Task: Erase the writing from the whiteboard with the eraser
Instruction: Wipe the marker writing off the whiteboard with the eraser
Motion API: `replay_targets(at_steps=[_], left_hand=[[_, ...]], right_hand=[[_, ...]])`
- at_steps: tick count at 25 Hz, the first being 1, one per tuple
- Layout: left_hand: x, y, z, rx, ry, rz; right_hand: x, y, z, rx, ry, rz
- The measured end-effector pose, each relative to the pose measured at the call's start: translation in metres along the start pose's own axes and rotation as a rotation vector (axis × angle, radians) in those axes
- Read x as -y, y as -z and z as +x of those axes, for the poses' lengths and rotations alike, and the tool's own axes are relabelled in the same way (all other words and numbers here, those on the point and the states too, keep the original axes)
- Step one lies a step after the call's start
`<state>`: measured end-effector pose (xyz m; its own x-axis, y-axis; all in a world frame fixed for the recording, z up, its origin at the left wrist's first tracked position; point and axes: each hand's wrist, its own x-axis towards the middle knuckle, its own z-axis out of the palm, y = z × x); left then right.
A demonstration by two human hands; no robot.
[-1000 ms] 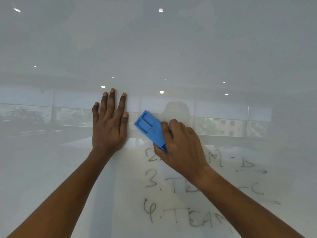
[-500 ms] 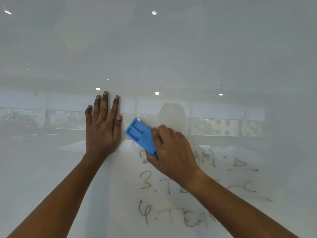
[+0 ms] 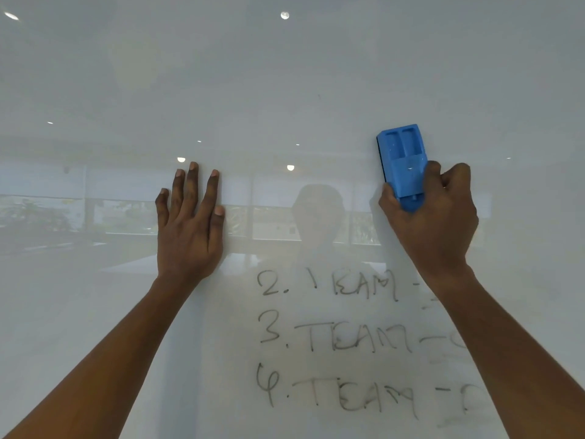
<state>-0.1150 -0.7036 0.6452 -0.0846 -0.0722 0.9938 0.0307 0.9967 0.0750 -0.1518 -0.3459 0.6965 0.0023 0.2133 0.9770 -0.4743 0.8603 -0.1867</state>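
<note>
Right hand point(image 3: 433, 213) grips eraser point(image 3: 402, 163); left hand point(image 3: 190, 223) flat on board point(image 3: 285, 90). Drop to line 2 point(image 3: 329, 285), press flat, sweep across.

Free room on the whiteboard point(image 3: 285, 90)
I see bare surface between my left hand point(image 3: 190, 229) and the eraser point(image 3: 402, 163); the flat left hand blocks passage toward the left edge.

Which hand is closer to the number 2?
Left. The left hand lies flat just up-left of the 2; the right hand, holding the eraser, is farther up-right.
</note>
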Motion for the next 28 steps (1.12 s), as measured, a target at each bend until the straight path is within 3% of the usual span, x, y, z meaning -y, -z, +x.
replay_targets(at_steps=[9,13,17,28], left_hand=[[-0.024,0.007,-0.006,-0.07,-0.012,-0.021],[-0.04,0.005,-0.032,-0.061,-0.055,0.019],[-0.032,-0.006,-0.065,-0.024,0.016,0.002],[-0.026,-0.013,-0.069,-0.001,0.03,-0.005]], right_hand=[[0.002,-0.002,-0.001,-0.026,0.037,0.003],[0.004,0.0,-0.001,-0.024,0.035,0.008],[0.004,0.0,-0.001,-0.024,0.031,0.009],[0.005,0.001,-0.003,-0.039,0.021,-0.006]])
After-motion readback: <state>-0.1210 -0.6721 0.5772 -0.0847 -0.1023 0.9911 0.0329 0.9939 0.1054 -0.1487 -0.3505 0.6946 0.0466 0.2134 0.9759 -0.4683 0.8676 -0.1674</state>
